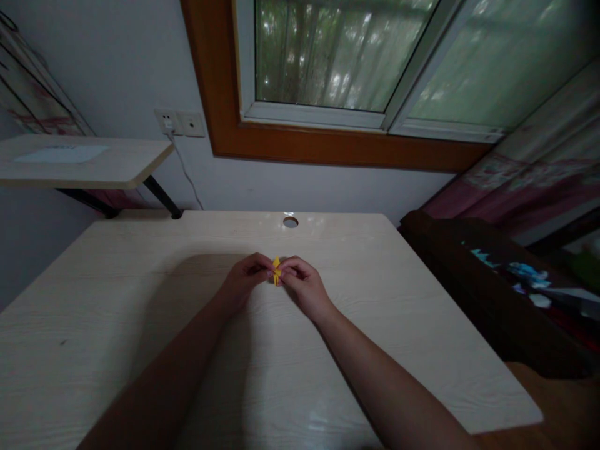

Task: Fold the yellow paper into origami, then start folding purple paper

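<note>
A small folded yellow paper piece is pinched between both my hands above the middle of a pale wooden table. My left hand grips its left side with curled fingers. My right hand grips its right side, fingertips pressed together. Most of the paper is hidden by my fingers. Both forearms reach in from the near edge.
A round cable hole sits near the table's far edge. A raised shelf with a white sheet stands at the far left. A wall socket with a cord is behind. A window is above; a dark bed frame lies right.
</note>
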`<state>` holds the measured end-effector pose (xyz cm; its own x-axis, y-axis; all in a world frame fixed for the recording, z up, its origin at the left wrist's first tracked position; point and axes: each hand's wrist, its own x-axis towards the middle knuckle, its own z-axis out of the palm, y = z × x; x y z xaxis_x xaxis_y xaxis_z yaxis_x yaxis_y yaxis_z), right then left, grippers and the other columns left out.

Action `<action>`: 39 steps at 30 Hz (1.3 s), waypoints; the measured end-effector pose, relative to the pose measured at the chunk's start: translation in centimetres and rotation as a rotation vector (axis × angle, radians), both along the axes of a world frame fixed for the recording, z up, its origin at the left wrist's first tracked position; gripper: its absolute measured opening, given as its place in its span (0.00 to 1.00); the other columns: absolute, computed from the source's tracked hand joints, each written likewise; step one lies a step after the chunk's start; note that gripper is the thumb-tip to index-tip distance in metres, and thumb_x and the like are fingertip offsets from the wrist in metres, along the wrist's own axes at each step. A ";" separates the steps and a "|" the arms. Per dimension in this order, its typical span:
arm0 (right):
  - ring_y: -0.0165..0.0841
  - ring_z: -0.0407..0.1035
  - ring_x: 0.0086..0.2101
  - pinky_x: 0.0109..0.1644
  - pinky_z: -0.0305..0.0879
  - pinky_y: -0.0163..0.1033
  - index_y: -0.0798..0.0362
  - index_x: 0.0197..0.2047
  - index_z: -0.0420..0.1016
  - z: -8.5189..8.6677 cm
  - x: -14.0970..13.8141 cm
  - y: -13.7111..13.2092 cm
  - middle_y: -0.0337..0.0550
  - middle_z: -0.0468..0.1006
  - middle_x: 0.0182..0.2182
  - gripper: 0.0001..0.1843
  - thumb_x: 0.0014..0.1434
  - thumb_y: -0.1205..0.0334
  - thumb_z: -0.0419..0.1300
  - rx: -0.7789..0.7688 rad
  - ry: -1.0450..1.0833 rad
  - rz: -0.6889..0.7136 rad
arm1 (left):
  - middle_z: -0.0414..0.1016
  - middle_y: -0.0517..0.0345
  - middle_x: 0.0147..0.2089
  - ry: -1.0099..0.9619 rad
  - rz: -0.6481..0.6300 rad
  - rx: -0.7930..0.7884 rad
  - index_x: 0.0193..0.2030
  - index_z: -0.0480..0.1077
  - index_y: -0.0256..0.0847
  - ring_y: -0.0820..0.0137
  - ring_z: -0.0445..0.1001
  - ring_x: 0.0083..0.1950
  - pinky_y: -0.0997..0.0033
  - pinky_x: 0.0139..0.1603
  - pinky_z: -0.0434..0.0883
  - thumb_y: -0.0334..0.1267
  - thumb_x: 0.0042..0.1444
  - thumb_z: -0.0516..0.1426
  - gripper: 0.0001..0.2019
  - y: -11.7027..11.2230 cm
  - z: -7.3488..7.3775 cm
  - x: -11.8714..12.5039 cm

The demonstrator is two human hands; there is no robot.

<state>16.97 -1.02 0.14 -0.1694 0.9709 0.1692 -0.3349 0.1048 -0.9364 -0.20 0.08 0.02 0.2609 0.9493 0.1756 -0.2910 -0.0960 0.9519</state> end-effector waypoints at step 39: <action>0.33 0.72 0.31 0.39 0.70 0.40 0.52 0.35 0.79 -0.3 -0.1 0.1 0.44 0.80 0.32 0.14 0.54 0.50 0.67 -0.075 -0.189 -0.101 | 0.74 0.59 0.36 0.119 0.176 -0.009 0.35 0.70 0.39 0.71 0.74 0.39 0.70 0.44 0.70 0.37 0.48 0.66 0.11 0.2 -0.4 0.2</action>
